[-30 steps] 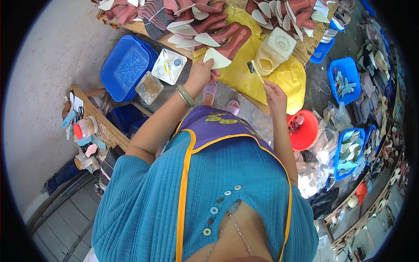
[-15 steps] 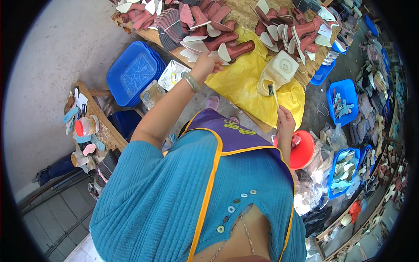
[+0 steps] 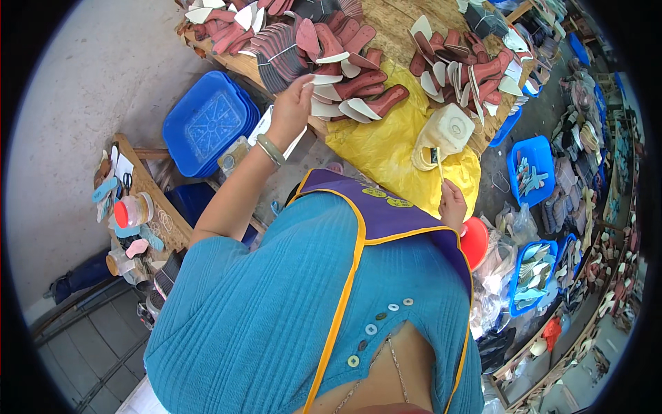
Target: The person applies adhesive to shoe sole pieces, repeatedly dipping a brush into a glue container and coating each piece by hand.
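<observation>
My left hand (image 3: pixel 291 114), with a bangle at its wrist, is raised at the table's near edge. Its thumb and fingers are drawn together beside a pile of dark red shoe insoles (image 3: pixel 387 101) with white pieces (image 3: pixel 360 108) at their ends. Whatever it may pinch is hidden. In my right hand (image 3: pixel 452 205) is the pale handle of a brush (image 3: pixel 441 165). The brush's dark head lies at the cut opening of a whitish plastic jug (image 3: pixel 452 126), which rests on its side on a yellow plastic sheet (image 3: pixel 372 148).
More red insoles with white pieces (image 3: pixel 476 72) lie across the wooden table (image 3: pixel 396 24). Stacked blue trays (image 3: pixel 207 124) stand at the left. A side bench (image 3: pixel 162 200) holds jars and scissors. To the right are a red tub (image 3: pixel 474 243) and blue baskets (image 3: pixel 531 155) with shoe parts.
My left hand has drawn back leftward, away from the near insoles. My right hand still holds the brush at the jug's opening; the whole view has shifted slightly.
</observation>
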A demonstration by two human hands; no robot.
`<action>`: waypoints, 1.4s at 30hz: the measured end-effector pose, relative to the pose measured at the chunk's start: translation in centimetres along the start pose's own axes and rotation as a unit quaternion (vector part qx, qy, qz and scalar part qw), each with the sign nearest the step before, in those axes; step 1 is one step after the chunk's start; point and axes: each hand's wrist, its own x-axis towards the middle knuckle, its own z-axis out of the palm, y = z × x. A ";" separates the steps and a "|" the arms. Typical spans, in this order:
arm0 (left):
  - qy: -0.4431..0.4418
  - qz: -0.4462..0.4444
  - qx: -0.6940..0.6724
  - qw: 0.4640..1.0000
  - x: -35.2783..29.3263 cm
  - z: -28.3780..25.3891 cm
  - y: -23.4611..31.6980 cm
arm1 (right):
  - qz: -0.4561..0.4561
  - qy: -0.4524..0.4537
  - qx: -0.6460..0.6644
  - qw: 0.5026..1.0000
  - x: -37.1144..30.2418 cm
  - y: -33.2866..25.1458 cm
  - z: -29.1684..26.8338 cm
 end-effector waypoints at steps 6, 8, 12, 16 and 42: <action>0.025 0.001 0.121 0.992 2.3 -3.0 -4.8 | -0.002 0.013 0.011 1.000 -0.2 -0.9 3.7; 0.071 0.116 0.168 0.976 3.4 -3.2 -8.3 | 0.001 0.023 0.004 1.000 -0.5 -0.7 4.3; -0.047 -0.041 0.065 0.996 3.5 -3.1 -12.2 | 0.000 0.052 0.015 0.999 -0.8 0.2 4.7; -0.136 -0.167 0.021 0.976 2.2 -1.9 -13.7 | -0.015 0.068 0.037 0.997 -1.3 0.5 5.5; -0.284 -0.105 0.309 0.901 -1.3 -5.4 -21.6 | -0.051 0.187 -0.025 0.981 -3.0 1.4 7.8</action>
